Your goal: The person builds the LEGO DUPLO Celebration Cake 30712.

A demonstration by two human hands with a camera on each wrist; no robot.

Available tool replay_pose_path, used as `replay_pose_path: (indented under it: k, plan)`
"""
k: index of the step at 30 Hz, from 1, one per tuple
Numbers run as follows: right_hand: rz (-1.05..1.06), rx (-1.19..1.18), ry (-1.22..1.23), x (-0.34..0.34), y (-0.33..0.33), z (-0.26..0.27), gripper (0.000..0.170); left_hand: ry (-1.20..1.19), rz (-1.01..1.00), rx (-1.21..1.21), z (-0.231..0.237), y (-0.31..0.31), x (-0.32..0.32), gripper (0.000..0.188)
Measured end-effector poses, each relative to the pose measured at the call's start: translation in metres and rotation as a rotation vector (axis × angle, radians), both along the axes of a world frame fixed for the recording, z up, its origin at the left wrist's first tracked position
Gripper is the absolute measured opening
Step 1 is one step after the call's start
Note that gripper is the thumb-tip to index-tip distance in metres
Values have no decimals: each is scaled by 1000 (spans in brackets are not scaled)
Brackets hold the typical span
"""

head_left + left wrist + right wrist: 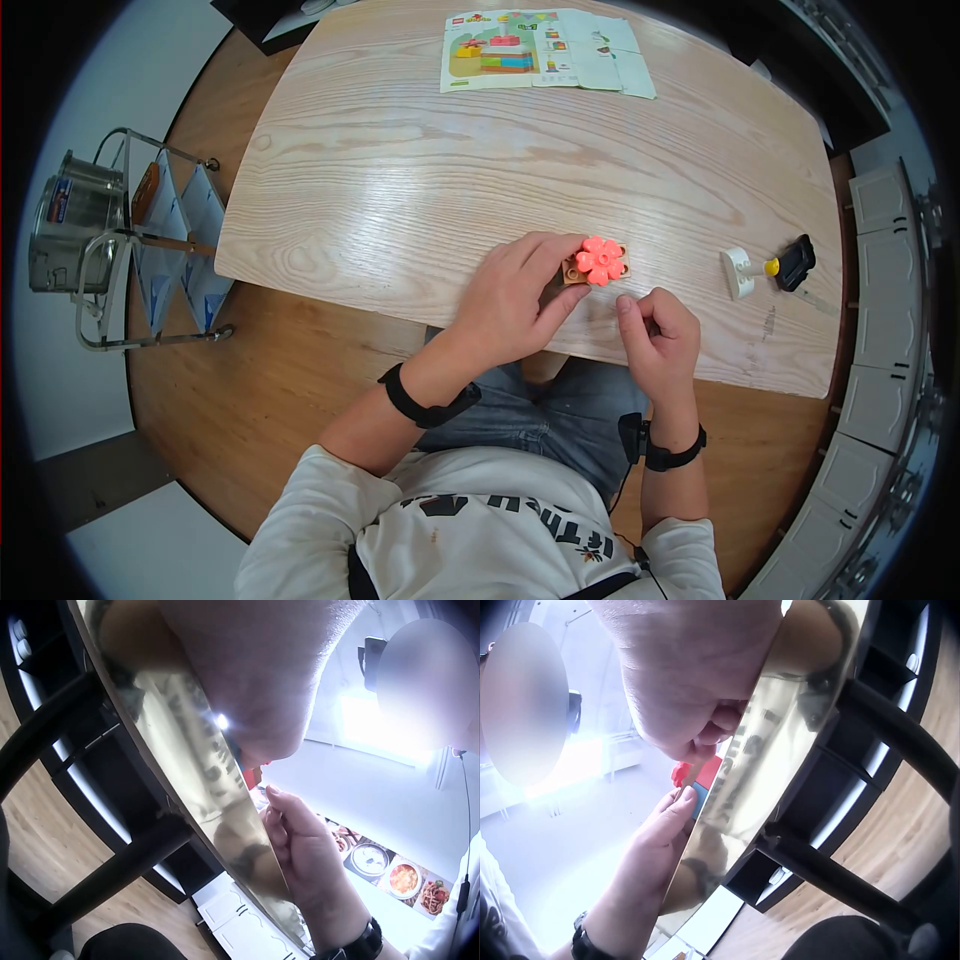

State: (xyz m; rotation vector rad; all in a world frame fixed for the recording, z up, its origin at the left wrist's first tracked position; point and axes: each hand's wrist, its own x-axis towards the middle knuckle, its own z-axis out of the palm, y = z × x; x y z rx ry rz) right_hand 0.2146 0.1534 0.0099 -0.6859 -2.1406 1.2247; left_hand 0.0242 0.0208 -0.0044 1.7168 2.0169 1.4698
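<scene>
A coral-pink toy flower (600, 260) sits on top of a tan studded plate (572, 273) near the table's front edge. Below the plate, the right wrist view shows a red brick (711, 769) and a blue brick (700, 798) in the same small stack. My left hand (515, 300) holds this stack from its left side, thumb at the front and fingers behind. Just right of the stack, my right hand (662, 338) rests at the table edge, loosely curled with the thumb extended, holding nothing. The stack's lower part is hidden in the head view.
A white curved brick (738, 273) lies to the right, beside a black piece (796, 263) with a yellow part. An instruction sheet (520, 50) lies unfolded at the table's far side. On the left, a metal cart (150, 240) carrying a pot stands near the wooden table (400, 180).
</scene>
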Motion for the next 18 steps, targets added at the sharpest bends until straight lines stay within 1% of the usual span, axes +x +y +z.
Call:
replay_pose_path:
  k: [3, 6, 9, 13, 16, 18]
  plan:
    - [-2, -2, 4, 0, 1, 0, 31, 6, 8, 6, -1, 1, 1, 54]
    - [-10, 47, 6, 0, 2, -5, 29, 2, 14, 4, 0, 2, 2, 54]
    - [-14, 101, -14, -1, 3, -6, 28, 48, 19, 33, -3, 7, 1, 54]
    - [-8, 147, -50, -2, 4, -4, 29, -128, 42, 12, -5, 5, 5, 61]
    - [-11, 2, 33, 3, 4, -1, 28, -212, 63, -15, 2, -6, 6, 68]
    - [-24, -153, 98, 14, 8, 4, 27, -358, 56, 68, -5, -15, -2, 70]
